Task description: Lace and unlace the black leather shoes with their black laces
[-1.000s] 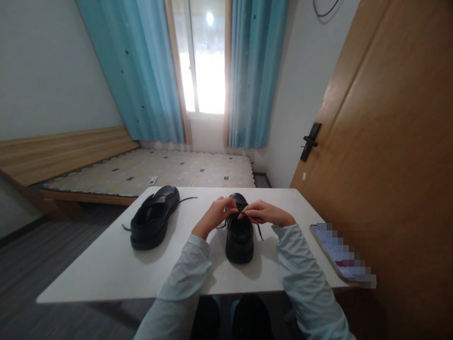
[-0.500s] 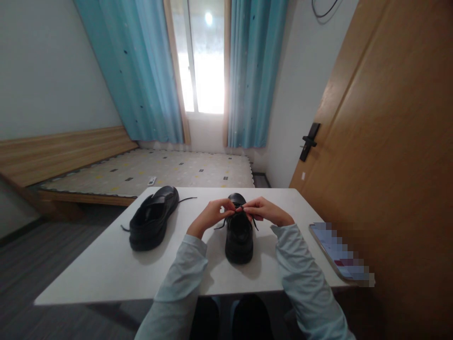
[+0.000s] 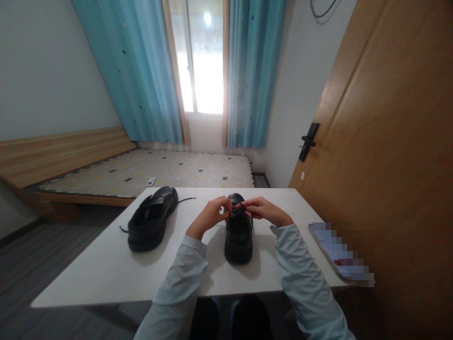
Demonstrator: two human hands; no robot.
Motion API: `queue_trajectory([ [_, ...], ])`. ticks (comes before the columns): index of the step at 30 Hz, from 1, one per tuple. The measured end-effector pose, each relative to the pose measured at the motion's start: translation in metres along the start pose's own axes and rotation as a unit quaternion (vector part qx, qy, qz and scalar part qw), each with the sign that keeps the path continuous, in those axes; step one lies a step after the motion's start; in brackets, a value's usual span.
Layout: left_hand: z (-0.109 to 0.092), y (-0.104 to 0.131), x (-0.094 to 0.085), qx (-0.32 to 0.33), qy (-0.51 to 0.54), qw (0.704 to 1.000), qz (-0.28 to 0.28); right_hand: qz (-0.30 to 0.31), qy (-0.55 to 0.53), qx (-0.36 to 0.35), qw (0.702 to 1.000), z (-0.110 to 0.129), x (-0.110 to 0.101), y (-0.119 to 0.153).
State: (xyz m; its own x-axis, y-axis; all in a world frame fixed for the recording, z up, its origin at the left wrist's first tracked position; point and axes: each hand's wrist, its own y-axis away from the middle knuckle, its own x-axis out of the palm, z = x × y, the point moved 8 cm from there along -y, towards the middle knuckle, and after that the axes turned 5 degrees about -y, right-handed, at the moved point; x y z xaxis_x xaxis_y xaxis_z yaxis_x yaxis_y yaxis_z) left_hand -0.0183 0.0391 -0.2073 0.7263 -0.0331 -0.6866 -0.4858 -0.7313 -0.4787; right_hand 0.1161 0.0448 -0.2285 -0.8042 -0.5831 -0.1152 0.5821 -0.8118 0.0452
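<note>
A black shoe (image 3: pixel 239 245) stands on the white table in front of me, its heel toward me and its toe pointing away. Over its lacing, my left hand (image 3: pixel 214 212) pinches the black shoelace from the left side. From the right, my right hand (image 3: pixel 264 209) also has its fingers closed on the shoelace (image 3: pixel 239 206). The exact form of the lace between the fingertips is too small to make out. To the left lies a second black shoe (image 3: pixel 148 231), tilted toward the upper right, with loose lace ends at both ends of it.
The white table (image 3: pixel 95 278) carries both shoes. At its right edge lies a flat tablet-like object (image 3: pixel 336 255), partly pixelated. Behind the table is a bed (image 3: pixel 170 170) with a small white object (image 3: pixel 151 181) on it. A wooden door (image 3: pixel 382 141) stands to the right.
Both hands stay at the lacing; the fingertips have shifted slightly, and the lace ends that hung beside the shoe show less now. The shoes have not moved on the table.
</note>
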Motion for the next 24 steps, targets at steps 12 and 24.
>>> queue_trajectory([
  [12, -0.005, 0.000, -0.007, 0.084, -0.086, 0.991, -0.052, -0.051, -0.018, 0.030, 0.998, -0.008, -0.009, -0.003],
  [24, -0.016, 0.001, -0.004, 0.130, -0.236, 0.959, -0.089, -0.084, 0.006, 0.005, 0.996, -0.009, -0.016, -0.006],
])
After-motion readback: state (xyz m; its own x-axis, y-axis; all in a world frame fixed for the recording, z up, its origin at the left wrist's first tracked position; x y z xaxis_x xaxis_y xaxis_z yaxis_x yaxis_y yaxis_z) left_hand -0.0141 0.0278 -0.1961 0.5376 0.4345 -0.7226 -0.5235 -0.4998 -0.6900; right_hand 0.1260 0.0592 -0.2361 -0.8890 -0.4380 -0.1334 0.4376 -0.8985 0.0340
